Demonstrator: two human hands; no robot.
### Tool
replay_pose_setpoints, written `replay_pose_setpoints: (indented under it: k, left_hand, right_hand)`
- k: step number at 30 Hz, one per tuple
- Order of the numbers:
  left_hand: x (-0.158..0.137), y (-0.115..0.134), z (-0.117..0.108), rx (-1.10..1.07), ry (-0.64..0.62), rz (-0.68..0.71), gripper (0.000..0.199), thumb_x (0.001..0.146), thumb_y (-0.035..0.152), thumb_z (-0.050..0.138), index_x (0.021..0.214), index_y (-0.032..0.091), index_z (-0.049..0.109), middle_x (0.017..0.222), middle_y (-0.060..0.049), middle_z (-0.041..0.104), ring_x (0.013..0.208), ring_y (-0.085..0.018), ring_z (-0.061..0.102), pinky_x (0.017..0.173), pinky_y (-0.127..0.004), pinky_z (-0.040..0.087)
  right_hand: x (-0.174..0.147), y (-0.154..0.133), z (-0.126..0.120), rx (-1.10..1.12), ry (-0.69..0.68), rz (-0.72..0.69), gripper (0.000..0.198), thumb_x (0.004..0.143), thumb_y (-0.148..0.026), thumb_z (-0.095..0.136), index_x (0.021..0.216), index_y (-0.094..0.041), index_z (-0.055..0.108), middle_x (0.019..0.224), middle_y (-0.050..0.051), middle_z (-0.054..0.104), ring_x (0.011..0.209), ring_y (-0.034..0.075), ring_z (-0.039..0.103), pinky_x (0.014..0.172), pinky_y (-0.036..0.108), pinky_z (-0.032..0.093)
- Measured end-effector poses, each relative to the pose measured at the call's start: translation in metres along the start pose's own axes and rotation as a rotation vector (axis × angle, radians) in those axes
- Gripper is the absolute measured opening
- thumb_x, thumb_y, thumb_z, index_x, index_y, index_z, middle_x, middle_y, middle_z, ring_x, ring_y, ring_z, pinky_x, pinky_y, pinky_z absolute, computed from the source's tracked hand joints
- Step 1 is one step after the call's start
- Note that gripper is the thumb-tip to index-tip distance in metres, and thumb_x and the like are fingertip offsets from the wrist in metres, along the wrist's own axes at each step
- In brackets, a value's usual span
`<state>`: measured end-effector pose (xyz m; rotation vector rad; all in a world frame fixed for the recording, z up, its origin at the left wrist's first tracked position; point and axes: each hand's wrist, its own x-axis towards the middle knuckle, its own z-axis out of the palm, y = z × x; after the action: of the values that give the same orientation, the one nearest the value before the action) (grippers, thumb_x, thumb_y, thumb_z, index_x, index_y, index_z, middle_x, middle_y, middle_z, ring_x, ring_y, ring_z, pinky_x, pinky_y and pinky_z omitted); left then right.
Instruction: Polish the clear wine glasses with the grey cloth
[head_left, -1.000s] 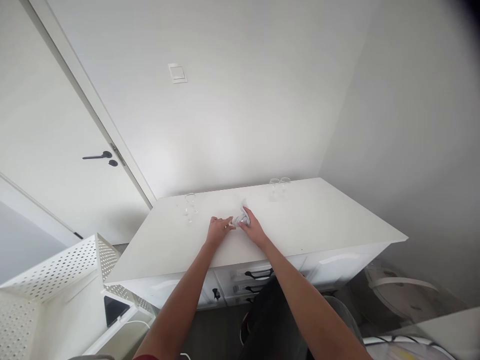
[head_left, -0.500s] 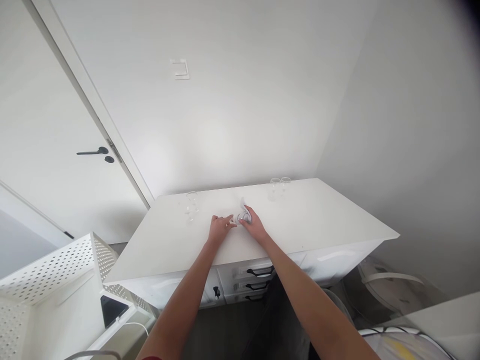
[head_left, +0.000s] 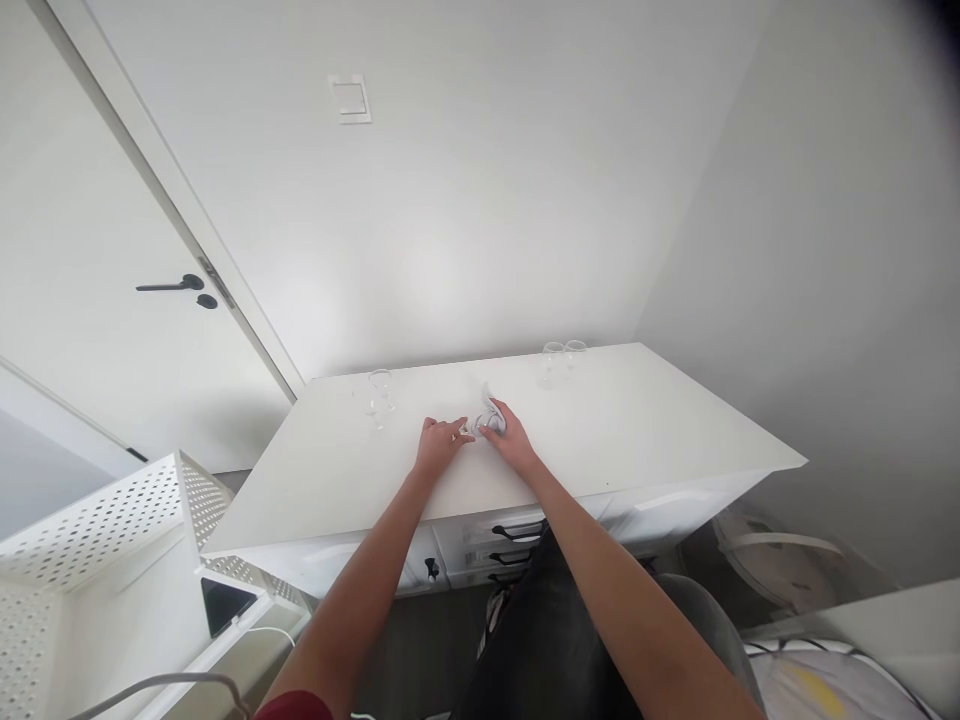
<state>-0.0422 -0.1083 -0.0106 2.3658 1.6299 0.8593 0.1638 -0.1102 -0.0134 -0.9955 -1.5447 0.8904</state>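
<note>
Over the middle of the white cabinet top, my left hand (head_left: 441,443) pinches the stem end of a clear wine glass (head_left: 477,427) between thumb and fingers. The glass lies tilted on its side, its bowl toward the right. My right hand (head_left: 511,437) is closed around the bowl with a whitish cloth (head_left: 493,410), which sticks up past the fingers. How far the cloth goes into the bowl I cannot make out. Left of my hands are clear stemmed glasses (head_left: 380,385), faint against the white. Behind and to the right, two more clear glasses (head_left: 555,362) stand close together.
The white cabinet top (head_left: 660,430) runs along the wall, with black-handled drawers (head_left: 517,533) below. At left are a perforated white shelf unit (head_left: 120,510) and a door with a black handle (head_left: 172,285). A round-topped, pale object (head_left: 787,565) sits low at right.
The view has tilted down slightly, showing more of my legs. Both hands keep their hold on the glass and cloth, with only a small shift of the fingers.
</note>
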Motion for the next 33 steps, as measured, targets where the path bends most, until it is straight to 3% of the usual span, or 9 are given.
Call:
replay_pose_setpoints:
  k: [17, 28, 33]
  left_hand:
    - [0.0006, 0.0049, -0.0010, 0.045, -0.002, 0.026, 0.039, 0.097, 0.052, 0.060, 0.122, 0.027, 0.077, 0.078, -0.005, 0.078, 0.076, -0.021, 0.069, 0.097, -0.043, 0.041]
    - [0.0005, 0.0037, -0.0008, 0.046, 0.005, 0.006, 0.037, 0.095, 0.050, 0.064, 0.121, 0.028, 0.077, 0.079, -0.004, 0.077, 0.077, -0.022, 0.067, 0.095, -0.043, 0.040]
    - [0.0018, 0.0031, 0.0003, 0.052, 0.012, 0.006, 0.037, 0.094, 0.049, 0.067, 0.124, 0.029, 0.076, 0.078, -0.004, 0.076, 0.077, -0.022, 0.066, 0.094, -0.043, 0.041]
  right_hand:
    - [-0.0045, -0.0060, -0.0028, 0.008, -0.007, 0.003, 0.064, 0.086, -0.049, 0.070, 0.145, -0.027, 0.057, 0.137, 0.008, 0.066, 0.134, 0.031, 0.055, 0.117, 0.050, 0.039]
    - [-0.0032, -0.0051, -0.0014, 0.027, -0.009, 0.008, 0.063, 0.086, -0.046, 0.071, 0.144, -0.027, 0.056, 0.143, 0.009, 0.062, 0.131, 0.029, 0.057, 0.117, 0.048, 0.040]
    - [0.0010, -0.0042, -0.0057, 0.112, -0.019, 0.041, 0.061, 0.087, -0.050, 0.069, 0.142, -0.027, 0.057, 0.138, 0.008, 0.064, 0.127, 0.029, 0.060, 0.114, 0.048, 0.044]
